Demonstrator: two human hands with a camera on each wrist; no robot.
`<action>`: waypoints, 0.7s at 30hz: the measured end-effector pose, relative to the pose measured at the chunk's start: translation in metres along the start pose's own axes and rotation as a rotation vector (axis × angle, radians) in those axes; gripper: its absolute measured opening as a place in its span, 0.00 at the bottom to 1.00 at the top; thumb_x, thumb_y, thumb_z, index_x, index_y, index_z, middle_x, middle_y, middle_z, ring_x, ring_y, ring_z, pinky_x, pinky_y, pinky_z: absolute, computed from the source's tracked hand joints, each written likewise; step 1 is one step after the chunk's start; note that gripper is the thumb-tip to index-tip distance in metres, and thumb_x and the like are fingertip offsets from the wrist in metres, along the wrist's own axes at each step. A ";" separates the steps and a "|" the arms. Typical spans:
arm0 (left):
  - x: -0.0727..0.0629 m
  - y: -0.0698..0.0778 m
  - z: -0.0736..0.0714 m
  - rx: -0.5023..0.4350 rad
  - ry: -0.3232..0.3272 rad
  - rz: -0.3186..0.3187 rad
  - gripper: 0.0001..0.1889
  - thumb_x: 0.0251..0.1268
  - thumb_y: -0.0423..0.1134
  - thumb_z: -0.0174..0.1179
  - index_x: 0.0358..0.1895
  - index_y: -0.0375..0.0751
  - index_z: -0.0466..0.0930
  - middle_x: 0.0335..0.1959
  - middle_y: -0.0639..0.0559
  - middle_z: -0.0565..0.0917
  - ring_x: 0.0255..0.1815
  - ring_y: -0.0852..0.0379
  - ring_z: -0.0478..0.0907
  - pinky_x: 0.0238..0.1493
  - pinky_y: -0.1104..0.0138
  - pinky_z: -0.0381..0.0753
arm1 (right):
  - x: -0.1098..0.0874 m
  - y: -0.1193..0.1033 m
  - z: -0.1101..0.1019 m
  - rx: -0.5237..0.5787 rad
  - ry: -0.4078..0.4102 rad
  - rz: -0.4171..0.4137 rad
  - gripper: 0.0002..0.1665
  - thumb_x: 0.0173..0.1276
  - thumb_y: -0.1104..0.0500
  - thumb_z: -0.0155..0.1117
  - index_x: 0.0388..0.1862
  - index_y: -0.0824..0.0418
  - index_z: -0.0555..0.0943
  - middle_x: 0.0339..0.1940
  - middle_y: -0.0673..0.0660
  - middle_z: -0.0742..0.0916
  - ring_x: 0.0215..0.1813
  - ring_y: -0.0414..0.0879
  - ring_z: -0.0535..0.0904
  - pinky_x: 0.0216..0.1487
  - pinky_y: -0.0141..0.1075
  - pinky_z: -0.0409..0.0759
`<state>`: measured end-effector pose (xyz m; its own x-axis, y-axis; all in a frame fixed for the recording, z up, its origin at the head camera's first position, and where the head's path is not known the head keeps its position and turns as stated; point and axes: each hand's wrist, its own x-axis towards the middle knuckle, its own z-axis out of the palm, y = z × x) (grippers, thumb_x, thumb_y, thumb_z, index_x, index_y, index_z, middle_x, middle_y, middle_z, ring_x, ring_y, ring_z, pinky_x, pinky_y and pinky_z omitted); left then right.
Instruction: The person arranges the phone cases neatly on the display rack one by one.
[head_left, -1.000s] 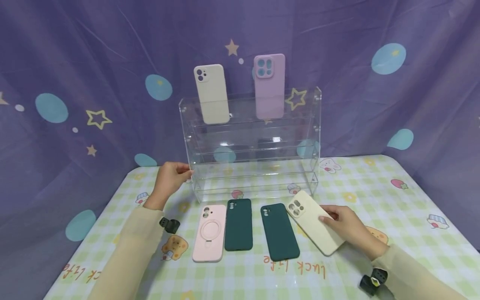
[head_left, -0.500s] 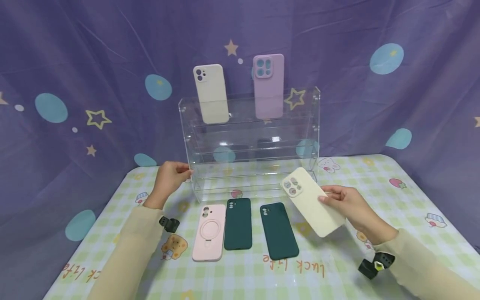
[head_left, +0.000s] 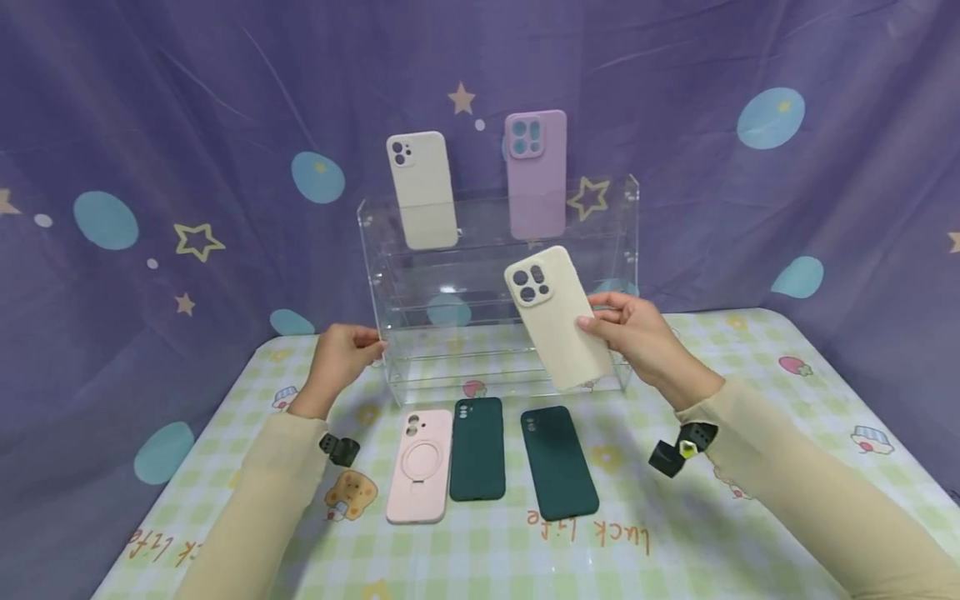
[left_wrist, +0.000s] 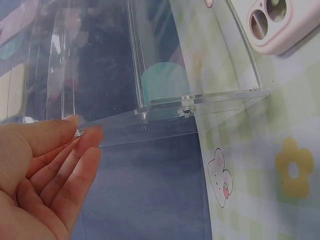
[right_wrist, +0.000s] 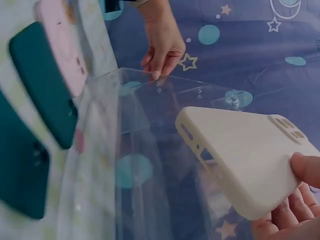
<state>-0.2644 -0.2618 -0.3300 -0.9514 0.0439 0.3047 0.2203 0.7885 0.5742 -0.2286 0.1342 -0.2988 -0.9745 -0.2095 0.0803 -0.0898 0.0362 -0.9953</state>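
My right hand point(head_left: 637, 333) grips a cream phone case point(head_left: 558, 321) by its right side, thumb on the back and fingers behind. The case tilts in front of a clear acrylic display rack point(head_left: 487, 275); its bottom edge faces the right wrist view. My left hand point(head_left: 341, 358) pinches the rack's left side edge between thumb and fingertips, as the left wrist view also shows. On the rack's top tier stand a white phone case point(head_left: 427, 187) at left and a lilac phone case point(head_left: 537, 175) at right.
On the checked tablecloth point(head_left: 750, 400) before the rack lie a pink phone case point(head_left: 418, 492) with a ring, a dark green phone case point(head_left: 477, 450) beside it, and another dark green phone case point(head_left: 561, 467) farther right. A purple curtain point(head_left: 187, 100) hangs behind.
My right hand has lifted the cream phone case off the table, up and to the left, in front of the rack. The left hand stays on the rack's edge.
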 end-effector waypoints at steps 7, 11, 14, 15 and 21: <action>0.002 0.000 -0.001 0.007 -0.004 -0.005 0.11 0.61 0.35 0.62 0.41 0.29 0.84 0.31 0.39 0.86 0.27 0.50 0.83 0.27 0.63 0.81 | 0.037 -0.024 0.028 0.056 0.047 -0.026 0.16 0.65 0.66 0.62 0.51 0.65 0.73 0.27 0.41 0.87 0.35 0.37 0.83 0.33 0.31 0.77; 0.001 -0.001 -0.002 0.011 -0.005 -0.012 0.11 0.61 0.34 0.62 0.41 0.29 0.84 0.31 0.38 0.86 0.28 0.50 0.84 0.27 0.63 0.81 | 0.058 -0.039 0.044 0.114 0.063 -0.062 0.13 0.63 0.68 0.63 0.47 0.64 0.75 0.26 0.43 0.87 0.34 0.38 0.82 0.29 0.30 0.75; 0.000 -0.001 -0.002 0.009 0.000 -0.007 0.11 0.61 0.34 0.62 0.41 0.29 0.84 0.31 0.38 0.86 0.27 0.50 0.83 0.27 0.64 0.80 | 0.072 -0.050 0.055 0.163 0.061 -0.100 0.11 0.62 0.70 0.63 0.43 0.64 0.76 0.27 0.46 0.87 0.33 0.40 0.82 0.28 0.30 0.75; 0.000 0.000 -0.002 0.007 0.003 -0.003 0.11 0.61 0.34 0.62 0.41 0.29 0.84 0.31 0.38 0.86 0.27 0.50 0.83 0.27 0.64 0.80 | 0.076 -0.053 0.058 0.169 0.060 -0.112 0.11 0.62 0.70 0.63 0.43 0.63 0.76 0.28 0.47 0.87 0.33 0.40 0.82 0.28 0.29 0.75; -0.002 0.001 0.000 0.002 -0.008 -0.016 0.11 0.62 0.35 0.62 0.41 0.29 0.84 0.31 0.39 0.86 0.27 0.51 0.83 0.27 0.64 0.81 | 0.099 -0.070 0.074 0.178 0.073 -0.190 0.13 0.62 0.70 0.63 0.46 0.66 0.76 0.34 0.52 0.86 0.35 0.41 0.80 0.31 0.29 0.74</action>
<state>-0.2626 -0.2614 -0.3297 -0.9566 0.0358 0.2892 0.2043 0.7902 0.5778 -0.3033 0.0392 -0.2253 -0.9564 -0.1251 0.2637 -0.2411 -0.1708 -0.9554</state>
